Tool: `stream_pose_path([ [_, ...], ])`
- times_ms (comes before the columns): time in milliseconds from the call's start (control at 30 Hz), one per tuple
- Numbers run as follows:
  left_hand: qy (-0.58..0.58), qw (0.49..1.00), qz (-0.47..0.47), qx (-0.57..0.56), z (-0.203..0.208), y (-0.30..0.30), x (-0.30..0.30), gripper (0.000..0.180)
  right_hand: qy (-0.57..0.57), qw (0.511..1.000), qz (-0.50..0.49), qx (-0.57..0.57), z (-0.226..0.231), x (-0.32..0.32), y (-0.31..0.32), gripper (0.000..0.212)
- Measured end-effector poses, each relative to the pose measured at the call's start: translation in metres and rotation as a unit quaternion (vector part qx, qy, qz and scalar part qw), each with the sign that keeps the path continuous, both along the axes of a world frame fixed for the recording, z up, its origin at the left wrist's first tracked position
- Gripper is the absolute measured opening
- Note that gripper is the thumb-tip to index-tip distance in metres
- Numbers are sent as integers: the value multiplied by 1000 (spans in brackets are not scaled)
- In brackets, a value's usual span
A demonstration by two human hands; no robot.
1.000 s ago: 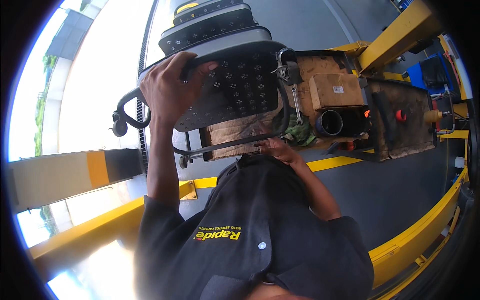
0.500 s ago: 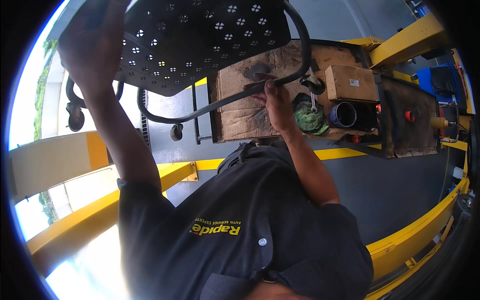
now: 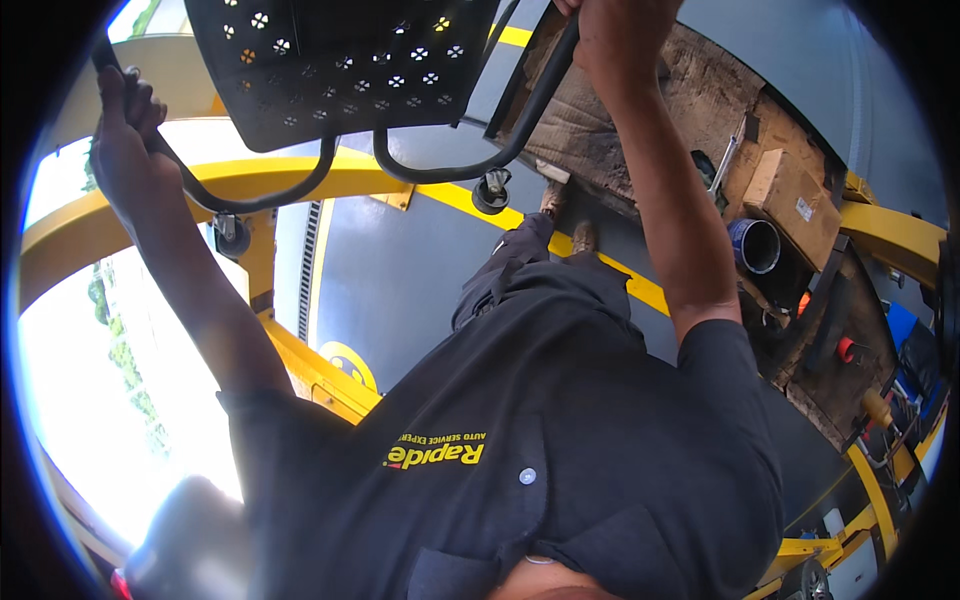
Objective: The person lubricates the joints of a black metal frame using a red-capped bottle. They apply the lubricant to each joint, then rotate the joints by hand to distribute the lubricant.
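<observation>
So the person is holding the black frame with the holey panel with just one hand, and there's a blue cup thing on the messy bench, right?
Not quite: both hands grip it. In the head view the left hand and the right hand each hold the black tube frame that carries the perforated panel. The rest is right: a blue cup-shaped container sits on the cluttered bench.

Dark grey floor [image 3: 400,280] crossed by a yellow painted line [image 3: 640,285] and bordered by yellow steel beams [image 3: 890,235]. A worn wooden bench [image 3: 700,110] carries a cardboard box [image 3: 795,205] and a blue cylindrical container [image 3: 755,245]. Strong daylight enters from the opening [image 3: 90,390] at left, with greenery visible beyond.
</observation>
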State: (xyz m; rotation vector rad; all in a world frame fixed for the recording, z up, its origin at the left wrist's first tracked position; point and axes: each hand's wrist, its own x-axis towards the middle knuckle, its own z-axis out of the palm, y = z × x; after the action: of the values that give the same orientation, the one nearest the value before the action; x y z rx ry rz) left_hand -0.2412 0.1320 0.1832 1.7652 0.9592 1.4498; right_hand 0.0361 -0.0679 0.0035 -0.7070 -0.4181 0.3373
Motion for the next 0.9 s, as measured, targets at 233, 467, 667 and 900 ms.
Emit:
stream_pose_path([
  [233,66,987,85,-119,-57,-32,-132,43,23,976,215,-39,-26,-78,31,34],
  [467,22,935,119,-333,-173,-46,-245,42,-77,951,257,-153,-90,-157,55,25],
  [667,-8,869,42,-494,-320,-12,-317,39,-41,906,248,-340,-178,-211,48,21],
  [900,-71,793,-102,-596,-517,-4,-362,39,-155,845,222,-461,-295,-237,-9,53],
])
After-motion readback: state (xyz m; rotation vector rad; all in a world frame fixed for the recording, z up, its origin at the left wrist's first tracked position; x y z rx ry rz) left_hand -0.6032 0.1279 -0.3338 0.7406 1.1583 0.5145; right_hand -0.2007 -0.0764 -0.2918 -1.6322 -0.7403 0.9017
